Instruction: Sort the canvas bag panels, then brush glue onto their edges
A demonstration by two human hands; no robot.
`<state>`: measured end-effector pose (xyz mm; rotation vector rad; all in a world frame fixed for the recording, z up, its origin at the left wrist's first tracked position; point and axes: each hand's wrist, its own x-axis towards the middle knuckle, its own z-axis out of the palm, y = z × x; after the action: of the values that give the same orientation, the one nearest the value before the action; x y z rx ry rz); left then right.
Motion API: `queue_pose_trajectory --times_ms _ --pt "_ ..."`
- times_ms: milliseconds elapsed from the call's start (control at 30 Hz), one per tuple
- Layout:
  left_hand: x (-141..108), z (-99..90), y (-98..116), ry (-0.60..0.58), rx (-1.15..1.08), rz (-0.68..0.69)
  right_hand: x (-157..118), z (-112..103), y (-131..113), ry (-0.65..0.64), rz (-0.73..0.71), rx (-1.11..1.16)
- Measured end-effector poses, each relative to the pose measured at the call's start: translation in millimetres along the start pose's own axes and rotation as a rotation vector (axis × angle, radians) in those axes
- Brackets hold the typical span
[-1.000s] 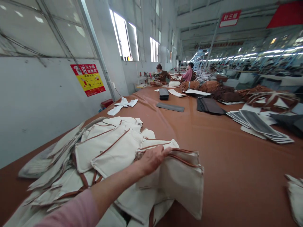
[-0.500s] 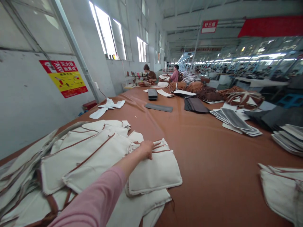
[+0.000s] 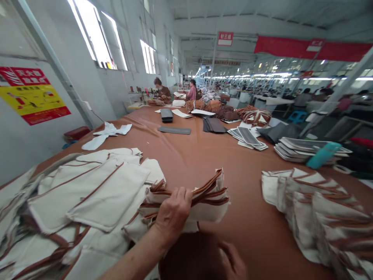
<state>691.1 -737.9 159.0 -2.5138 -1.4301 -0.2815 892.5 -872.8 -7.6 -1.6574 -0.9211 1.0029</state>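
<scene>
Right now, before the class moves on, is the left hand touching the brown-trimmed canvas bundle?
Touching: the head view shows the left hand closed around the end of the brown-trimmed canvas bundle, with no gap between them.

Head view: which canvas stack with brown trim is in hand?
The fanned bundle held up in the left hand; the piles at left and right lie on the table.

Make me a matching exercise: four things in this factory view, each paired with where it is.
Things:
1. canvas bundle
2. teal bottle
3. yellow-and-red poster
4. red sign

Places:
A. on the wall
B. on a post
C. in the left hand
D. at the end of the stacked panels

Pairs: 1C, 2D, 3A, 4B
</scene>
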Motion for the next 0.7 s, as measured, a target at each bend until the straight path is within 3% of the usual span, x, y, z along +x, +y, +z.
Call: queue_pose_trajectory --times_ms 67,133,233,367,500,600,700 --pt "-14 3.9 26 -0.004 -0.031 0.052 -18 29 -35 -0.146 0.129 0.465" --pt "-28 11.5 50 -0.044 -0.099 0.092 -28 47 -69 -0.305 0.156 0.780" --pt "-49 22.8 76 -0.100 -0.173 0.080 -27 52 -97 -0.254 0.161 0.983" --pt "-67 30.1 91 -0.169 -0.250 0.066 -24 48 -91 -0.113 0.193 0.987" --pt "-80 26.4 90 -0.239 -0.329 0.054 -23 51 -78 -0.026 0.232 0.965" --pt "-88 15.8 79 -0.270 -0.380 0.044 -16 54 -68 0.058 0.274 0.928" --pt "-85 6.9 54 -0.302 -0.386 0.018 -7 55 -51 0.163 0.299 0.878"
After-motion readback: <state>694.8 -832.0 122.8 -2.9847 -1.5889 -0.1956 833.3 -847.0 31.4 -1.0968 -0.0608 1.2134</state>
